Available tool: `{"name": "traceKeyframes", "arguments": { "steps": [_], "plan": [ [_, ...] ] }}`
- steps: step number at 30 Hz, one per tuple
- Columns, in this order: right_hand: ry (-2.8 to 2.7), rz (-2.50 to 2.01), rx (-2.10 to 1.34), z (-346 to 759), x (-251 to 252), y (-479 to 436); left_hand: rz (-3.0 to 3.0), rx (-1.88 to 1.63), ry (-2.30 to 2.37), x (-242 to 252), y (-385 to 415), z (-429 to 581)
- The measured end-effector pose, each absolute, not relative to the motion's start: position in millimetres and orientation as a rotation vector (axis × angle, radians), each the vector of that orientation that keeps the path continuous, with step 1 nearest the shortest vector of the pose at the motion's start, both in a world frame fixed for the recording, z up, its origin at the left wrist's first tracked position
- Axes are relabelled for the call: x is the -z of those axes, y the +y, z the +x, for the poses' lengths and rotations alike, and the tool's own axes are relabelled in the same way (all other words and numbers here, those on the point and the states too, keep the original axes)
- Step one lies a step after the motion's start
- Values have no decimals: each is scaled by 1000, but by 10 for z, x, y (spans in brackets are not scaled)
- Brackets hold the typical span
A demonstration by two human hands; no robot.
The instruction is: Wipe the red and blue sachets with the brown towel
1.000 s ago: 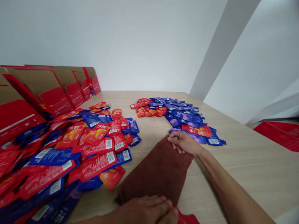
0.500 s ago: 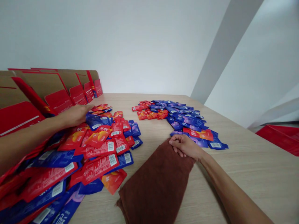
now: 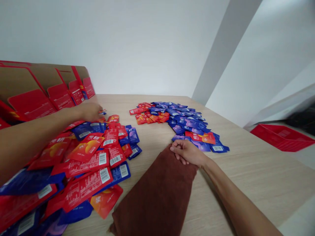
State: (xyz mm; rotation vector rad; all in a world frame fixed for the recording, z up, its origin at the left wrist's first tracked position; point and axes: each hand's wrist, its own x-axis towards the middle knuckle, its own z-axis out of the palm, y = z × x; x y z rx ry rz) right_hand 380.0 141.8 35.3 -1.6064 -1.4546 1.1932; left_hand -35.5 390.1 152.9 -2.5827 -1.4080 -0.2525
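Observation:
My right hand (image 3: pixel 185 151) is closed on the far corner of a folded brown cloth (image 3: pixel 157 193), pinching it between thumb and curled fingers. The cloth lies slanted on the table toward me. To the left, my left hand (image 3: pixel 91 111) reaches over the far end of a big pile of red and blue sachets (image 3: pixel 85 147). Its fingers point down at the sachets there, blurred and partly hidden, so their grip is unclear. Just beyond my right hand lies a second heap of blue sachets (image 3: pixel 189 123), with a red sachet (image 3: pixel 203 137) on top.
Open red cardboard boxes (image 3: pixel 60 96) stand in a row along the left back of the wooden table (image 3: pixel 248 167). Several red sachets (image 3: pixel 152 116) lie left of the blue heap. A red crate (image 3: pixel 280 136) is beyond the table's right edge. A white wall is behind.
The view has turned right, so most things appear shifted left. My left hand has moved further over the far sachets, covering them. My right hand stays on the cloth.

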Motion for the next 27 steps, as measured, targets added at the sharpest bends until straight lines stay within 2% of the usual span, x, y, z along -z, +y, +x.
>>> {"name": "traceKeyframes", "arguments": {
  "steps": [4,12,16,20,27],
  "plan": [
    [-1454,-1606,-1207,3801,-365,1409,-2607,52,-1391,-1468,3807,614],
    [-1459,-1589,-1261,3827,-383,1426,-2806,3,-1153,-1014,3595,2050],
    [-1465,-1574,-1285,3833,-394,1435,-2851,-109,-1162,-826,3589,2292],
    [-1462,-1563,-1289,3839,-397,1439,-2812,-63,-1180,-756,3538,2291],
    [-1453,-1543,-1292,3833,-397,1436,-2781,-21,-1139,-919,3351,1996]
  ]
}}
